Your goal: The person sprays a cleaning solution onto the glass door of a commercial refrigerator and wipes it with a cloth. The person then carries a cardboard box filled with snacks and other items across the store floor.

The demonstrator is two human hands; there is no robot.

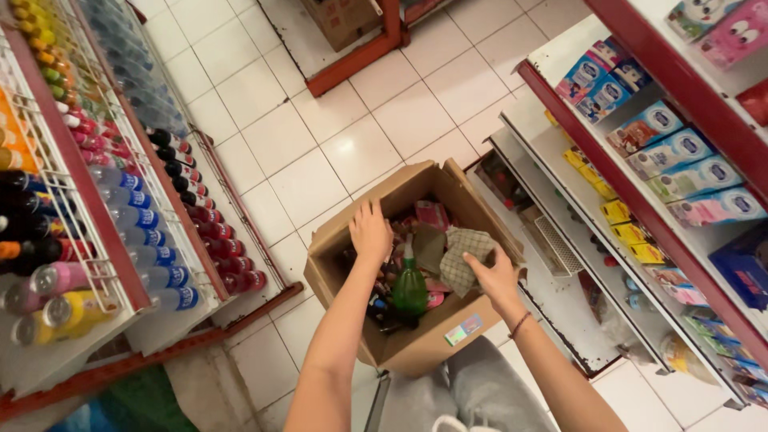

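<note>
Place: a shop aisle with a white tiled floor; an open cardboard box stands at the centre of the view, just in front of the person's knees.
Left hand: the left hand lies flat, palm down, on the box flap at about 10 o'clock of the opening. Its fingers are spread and open, and they hold nothing.
Right hand: the right hand is at about 3 o'clock of the opening. Its fingers are closed on the edge of a checked cloth.
Checked cloth: it lies inside the box, on top of the other goods, toward the right side. It looks soft and light, it will bend and hang down when lifted, and it is not fragile. A pinch at the edge or a corner seems enough; a loose fold could catch on the bottles below.
Green spray bottle: it stands upright in the middle of the box, just left of the cloth, near 6 o'clock. I judge it stiff, rather heavy if full, and smooth plastic, so maybe slippery. The neck under the trigger seems the best hold.
Other contents: dark bottles and pink packets lie around the spray bottle; I cannot tell their kinds.
Box: thin cardboard with soft flaps, so it is better carried from below.
Surroundings: a drinks rack at 9 o'clock, a shelf of small cartons at 3 o'clock.
</note>
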